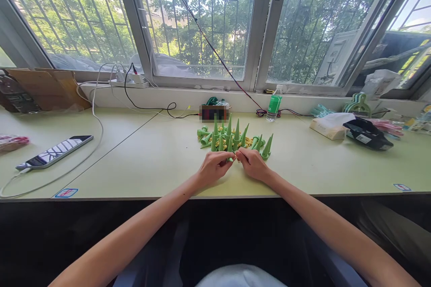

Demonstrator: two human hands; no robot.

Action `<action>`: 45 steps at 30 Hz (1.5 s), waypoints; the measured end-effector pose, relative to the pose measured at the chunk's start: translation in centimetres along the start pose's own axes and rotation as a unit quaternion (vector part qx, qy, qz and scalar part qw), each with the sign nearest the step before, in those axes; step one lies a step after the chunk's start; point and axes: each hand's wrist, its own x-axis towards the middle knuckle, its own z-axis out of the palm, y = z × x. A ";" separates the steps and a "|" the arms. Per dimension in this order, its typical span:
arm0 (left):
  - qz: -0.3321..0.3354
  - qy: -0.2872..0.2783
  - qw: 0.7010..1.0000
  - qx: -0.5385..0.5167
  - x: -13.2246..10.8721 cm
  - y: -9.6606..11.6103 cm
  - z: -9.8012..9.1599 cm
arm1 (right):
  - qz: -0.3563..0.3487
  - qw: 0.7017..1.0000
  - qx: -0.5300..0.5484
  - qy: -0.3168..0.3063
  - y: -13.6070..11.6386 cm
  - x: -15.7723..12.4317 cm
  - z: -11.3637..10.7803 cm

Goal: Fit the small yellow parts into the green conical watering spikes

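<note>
My left hand [214,166] is closed near the table's front edge, its fingertips pinched on a green plastic spike [231,159], of which only a little shows. Close beside it, my right hand [252,163] is also closed, thumb and finger pressed together at the same spot. Something small and pale may sit between the fingertips, too small to name. Just behind both hands, several green pointed spikes [237,131] stand upright, tips up. Other green spikes [206,138] lie on their sides at the left. Small yellow pieces [248,142] are scattered among them.
Behind the pile stand a blurred dark box [214,114] and a green-labelled bottle [274,104]. A phone [55,151] with a white cable [97,143] lies left. At the right are a tissue pack [328,126] and a black packet [367,133]. Windows [202,22] rise behind the table.
</note>
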 end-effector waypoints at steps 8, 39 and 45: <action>-0.006 -0.005 1.000 -0.006 0.0 0.0 0.0 | -0.001 1.000 -0.021 -0.004 -0.1 0.0 0.0; -0.007 -0.008 1.000 -0.016 0.2 0.3 -0.2 | 0.008 1.000 -0.021 -0.017 0.0 -0.1 0.1; -0.030 0.001 1.000 -0.003 0.3 0.2 0.0 | 0.010 1.000 -0.002 -0.001 0.0 0.0 0.1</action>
